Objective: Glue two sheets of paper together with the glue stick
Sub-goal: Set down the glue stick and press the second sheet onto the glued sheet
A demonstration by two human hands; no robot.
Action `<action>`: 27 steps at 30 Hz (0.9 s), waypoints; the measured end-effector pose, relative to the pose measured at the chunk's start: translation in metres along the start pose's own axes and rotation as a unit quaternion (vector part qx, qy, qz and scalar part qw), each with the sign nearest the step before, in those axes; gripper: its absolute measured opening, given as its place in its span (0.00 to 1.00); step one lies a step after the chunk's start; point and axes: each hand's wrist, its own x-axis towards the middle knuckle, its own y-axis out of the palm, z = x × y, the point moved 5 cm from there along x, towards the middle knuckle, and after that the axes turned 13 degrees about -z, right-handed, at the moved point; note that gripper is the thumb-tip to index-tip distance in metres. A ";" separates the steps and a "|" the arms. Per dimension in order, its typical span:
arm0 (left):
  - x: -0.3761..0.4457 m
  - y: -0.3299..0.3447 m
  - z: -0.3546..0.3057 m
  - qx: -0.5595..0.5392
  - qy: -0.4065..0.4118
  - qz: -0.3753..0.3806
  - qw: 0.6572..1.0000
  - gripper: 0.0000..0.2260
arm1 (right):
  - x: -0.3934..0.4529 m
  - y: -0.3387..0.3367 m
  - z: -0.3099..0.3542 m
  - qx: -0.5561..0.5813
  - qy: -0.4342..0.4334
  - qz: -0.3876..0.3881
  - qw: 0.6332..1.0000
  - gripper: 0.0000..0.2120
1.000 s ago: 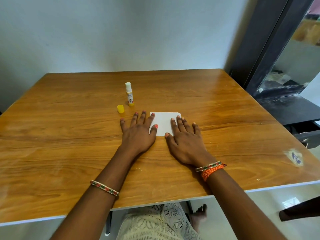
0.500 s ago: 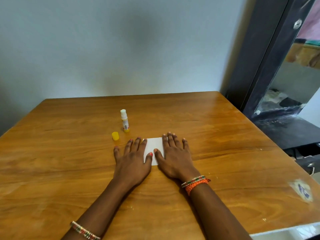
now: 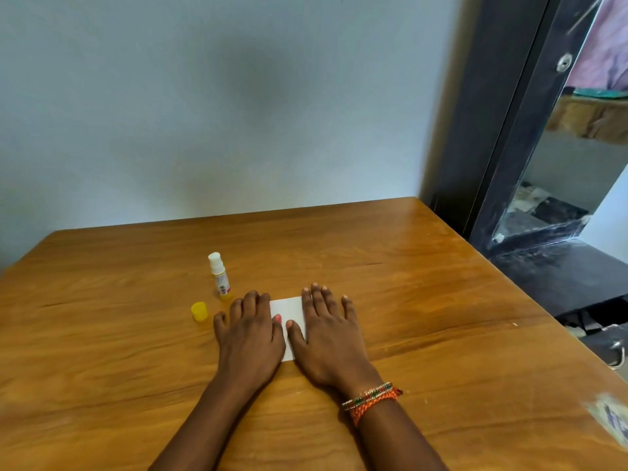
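Where wood-grain meets the pale wall, listed left to right across the brown wooden tabletop [image 3: 441,351]:

Small yellow plastic cap [image 3: 199,311] — off the stick, resting alone on the bare wood, near the left little finger but apart from it.

White glue stick with yellow base and printed label [image 3: 220,277] — upright, uncapped, white tip exposed; just behind and to the right of the cap, beyond the left fingertips, not touched by either hand.

Left hand [image 3: 249,338] — palm down, flat, fingers extended and close together; gripping nothing, pressing down, thumb with a pink-painted nail lying on the left part of the paper.

White rectangular paper [image 3: 289,311] — flat on the table between and under both hands, only a narrow strip showing in the gap; one sheet or two stacked — cannot tell, edges appearing as one.

Right hand [image 3: 328,338] — palm down, flat, fingers spread a little, thumb angled toward the left thumb, the two thumbs nearly touching; holding nothing, covering the right part of the paper.

Orange braided thread band and beaded bangles [image 3: 372,401] — on the right wrist, wrist just above the wood.

Dark door frame [image 3: 492,124] — beyond the table's right edge, contents behind it blurred.

Smudged pale sticker patch [image 3: 611,418] — near the table's right front corner, well apart from the hands.
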 end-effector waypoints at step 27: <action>0.019 0.003 0.010 -0.134 -0.098 0.035 0.985 0.18 | 0.021 -0.007 -0.008 0.071 0.076 -0.081 0.991 0.36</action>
